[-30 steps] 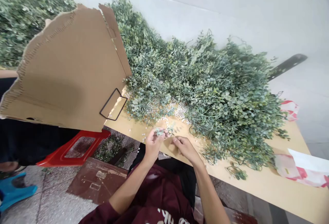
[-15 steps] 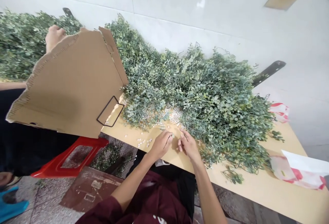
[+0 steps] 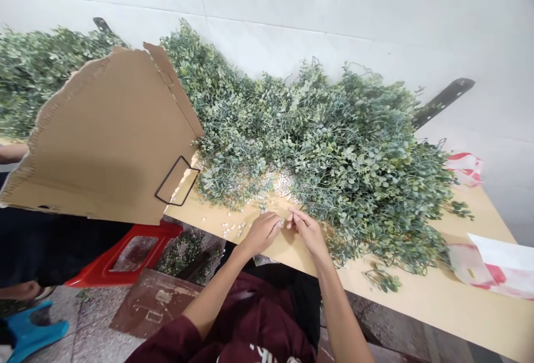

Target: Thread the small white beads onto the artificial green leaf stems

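My L grip (image 3: 261,233) and R grip (image 3: 306,235) are up over the tan surface (image 3: 417,291), fingertips (image 3: 278,222) close together, almost meeting; a tiny green sprig bit (image 3: 283,222) sits btwn them, too small to make out properly, so can't tell if it's really clamped or just touched; L fingers point right, R fingers point left; the sprig bit is right by the front edge of the big heap of faux eucalyptus sprays (image 3: 329,140), which lies along the wall side of the surface; white beads (image 3: 283,184) lie in a patch at the heap's edge, just above my hands, w/ more loose beads (image 3: 231,228) scattered L of my L grip; a cut cardboard sheet (image 3: 104,135) w/ a black wire frame (image 3: 175,180) is at far L, covering part of the heap; red-and-white plastic bag (image 3: 463,169) & white paper (image 3: 492,254) at R end of surface; below, red plastic stool (image 3: 125,254) on tiled floor (image 3: 83,318); another person's forearm (image 3: 12,153) at far L edge; my maroon sleeve (image 3: 196,332) in view.
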Demonstrator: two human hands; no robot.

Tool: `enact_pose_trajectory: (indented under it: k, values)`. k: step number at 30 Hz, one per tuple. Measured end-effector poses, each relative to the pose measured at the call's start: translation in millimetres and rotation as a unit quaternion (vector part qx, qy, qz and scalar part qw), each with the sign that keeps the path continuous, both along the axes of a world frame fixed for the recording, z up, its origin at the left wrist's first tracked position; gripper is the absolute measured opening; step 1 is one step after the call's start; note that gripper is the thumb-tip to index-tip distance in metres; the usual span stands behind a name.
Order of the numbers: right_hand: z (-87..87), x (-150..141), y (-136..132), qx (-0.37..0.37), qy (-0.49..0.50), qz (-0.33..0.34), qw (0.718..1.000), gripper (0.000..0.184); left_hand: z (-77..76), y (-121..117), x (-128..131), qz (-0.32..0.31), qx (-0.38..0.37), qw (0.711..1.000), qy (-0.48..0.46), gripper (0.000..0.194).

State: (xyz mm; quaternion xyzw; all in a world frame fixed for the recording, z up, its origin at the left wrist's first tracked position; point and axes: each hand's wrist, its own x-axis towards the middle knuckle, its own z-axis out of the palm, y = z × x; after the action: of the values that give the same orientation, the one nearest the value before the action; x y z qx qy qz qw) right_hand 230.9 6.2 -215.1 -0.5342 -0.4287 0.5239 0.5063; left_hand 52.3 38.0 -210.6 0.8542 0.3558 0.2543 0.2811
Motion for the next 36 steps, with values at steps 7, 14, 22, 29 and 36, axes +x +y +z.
enact_pose_trajectory:
  k: [7, 14, 22, 29, 36]
  values:
    - [-3.9, -4, -9, -0.014, 0.13, 0.02, 0.991, 0.029, -0.9, 0, -1, -0.02, 0.005, 0.999, -0.035, 0.029]
    - [-10.1, -5, -11, -0.003, 0.076, -0.03, 0.997, 0.02, -0.2, 0, -3, -0.038, 0.032, 0.998, -0.045, 0.031]
    - [-8.2, -3, -14, 0.006, 0.047, 0.017, 0.999, 0.022, -1.3, -1, -3, -0.052, 0.052, 0.997, -0.021, 0.034]
    - [-12.2, 0, -13, -0.004, 0.036, 0.033, 0.999, 0.021, -2.6, -1, -4, -0.064, 0.059, 0.996, -0.017, 0.034]
    - [-12.6, 1, -13, -0.012, 0.038, 0.046, 0.998, 0.023, -4.3, -1, -3, -0.065, 0.066, 0.996, -0.012, 0.033]
